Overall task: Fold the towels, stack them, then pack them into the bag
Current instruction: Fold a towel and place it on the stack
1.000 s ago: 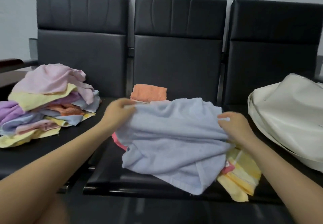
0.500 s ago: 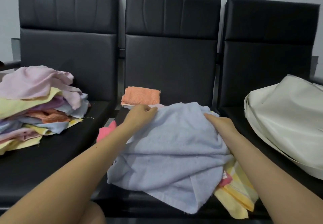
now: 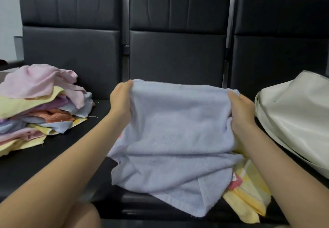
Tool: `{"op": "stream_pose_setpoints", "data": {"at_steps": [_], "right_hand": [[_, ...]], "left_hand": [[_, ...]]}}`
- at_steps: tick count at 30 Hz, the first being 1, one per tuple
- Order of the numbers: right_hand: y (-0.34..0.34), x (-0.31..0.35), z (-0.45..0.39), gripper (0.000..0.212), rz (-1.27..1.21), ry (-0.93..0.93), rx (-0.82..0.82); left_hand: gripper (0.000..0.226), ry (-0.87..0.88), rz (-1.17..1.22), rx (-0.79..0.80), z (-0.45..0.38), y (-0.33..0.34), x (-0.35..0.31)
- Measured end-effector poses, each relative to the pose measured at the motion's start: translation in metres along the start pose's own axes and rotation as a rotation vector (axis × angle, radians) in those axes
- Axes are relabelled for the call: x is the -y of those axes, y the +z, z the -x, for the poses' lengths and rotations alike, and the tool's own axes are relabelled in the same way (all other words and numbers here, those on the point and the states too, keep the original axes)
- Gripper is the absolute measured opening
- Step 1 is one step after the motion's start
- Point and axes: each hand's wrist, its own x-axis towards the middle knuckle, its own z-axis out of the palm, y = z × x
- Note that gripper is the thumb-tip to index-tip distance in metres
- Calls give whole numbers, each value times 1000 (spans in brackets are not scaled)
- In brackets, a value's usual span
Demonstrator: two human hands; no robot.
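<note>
— Position of the blue towel [image 3: 174, 121]?

— Middle seat, raised top edge running nine to three o'clock, lower half draped toward six.

— Hands?

— Left hand [image 3: 121, 99] pinches the nine o'clock corner, right hand [image 3: 240, 110] grips the three o'clock; equally near.

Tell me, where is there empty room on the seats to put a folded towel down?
Bare black seat lies between the towel pile and the left hand. The middle seat is crowded by the blue towel over yellow towels; the white bag crowds the right seat.
</note>
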Motion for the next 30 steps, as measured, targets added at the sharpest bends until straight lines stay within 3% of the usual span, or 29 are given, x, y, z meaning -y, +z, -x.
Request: {"op": "stream_pose_setpoints", "data": {"at_steps": [4, 6, 8, 12, 14, 18, 21, 23, 25, 27, 30], "right_hand": [[0, 2, 10, 17, 101, 48, 92], [-6, -4, 12, 16, 262, 54, 112], [-17, -13, 15, 23, 500, -49, 173], [-29, -27, 27, 33, 808, -87, 396], [-29, -26, 30, 37, 697, 8, 393], [-23, -21, 24, 47, 521, 179, 291], [-13, -19, 16, 52, 413, 152, 209], [-4, -16, 9, 48, 335, 194, 192], [6, -12, 1, 37, 276, 338, 244], [16, -14, -9, 35, 326, 416, 316], [28, -19, -14, 40, 609, 403, 324]], "left_hand": [[33, 3, -95, 26, -6, -21, 9], [27, 9, -282, 110, -4, -32, 17], [41, 64, -484, 195, 1, -42, 27], [37, 37, -826, 413, 10, -56, 44], [28, -34, -821, 388, 8, -58, 42], [43, -30, -795, 322, 2, -48, 39], [37, -1, -802, 276, -11, -32, 42], [28, -111, -725, 258, -18, -19, 42], [44, -243, -634, 227, -27, -1, 40], [54, -326, -762, 217, -35, 17, 41], [35, -182, -1107, 321, -43, 35, 54]]}}
